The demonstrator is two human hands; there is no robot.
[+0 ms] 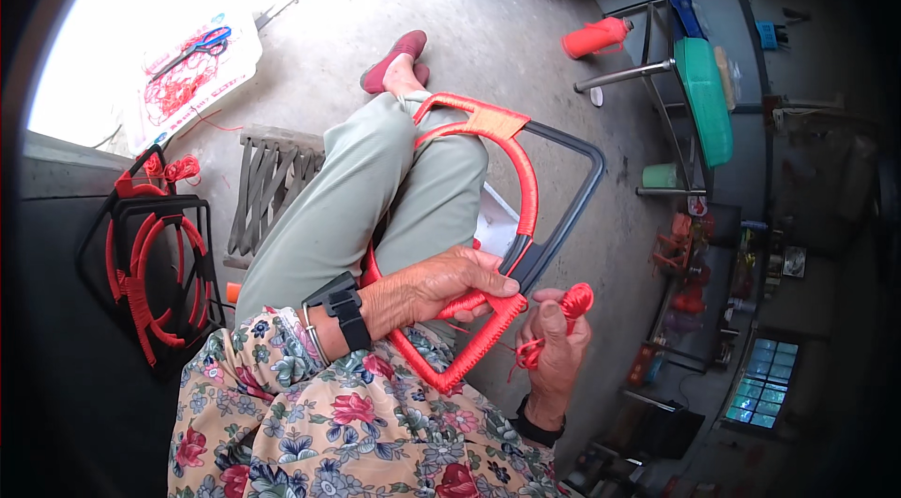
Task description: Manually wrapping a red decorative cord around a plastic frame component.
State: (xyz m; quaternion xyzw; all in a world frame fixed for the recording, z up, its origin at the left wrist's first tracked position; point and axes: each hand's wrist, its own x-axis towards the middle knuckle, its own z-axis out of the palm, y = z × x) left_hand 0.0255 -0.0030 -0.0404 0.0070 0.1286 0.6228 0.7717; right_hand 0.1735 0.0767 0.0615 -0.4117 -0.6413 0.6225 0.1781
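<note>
Across my lap lies a dark metal frame [589, 181], squarish with a ring inside. Red cord winding [528, 198] covers much of its ring and part of its outer edge; the right-hand stretch is bare. My left hand [449, 278] is closed on the frame near a wrapped corner, thumb on top. Just right of that corner, my right hand [556, 348] is closed round a small bundle of red cord [576, 299], whose loops stick out above and below the fingers. A thin strand seems to run from this hand toward the frame.
More red-wrapped frames [150, 296] lean at the left. A white sheet [235, 66] holds red cord scraps and blue-handled scissors [202, 45]. Beside my leg is a strap-woven stool [272, 183]. At right stand a red thermos [598, 37], a metal-legged rack [627, 76] and a green basin [702, 104].
</note>
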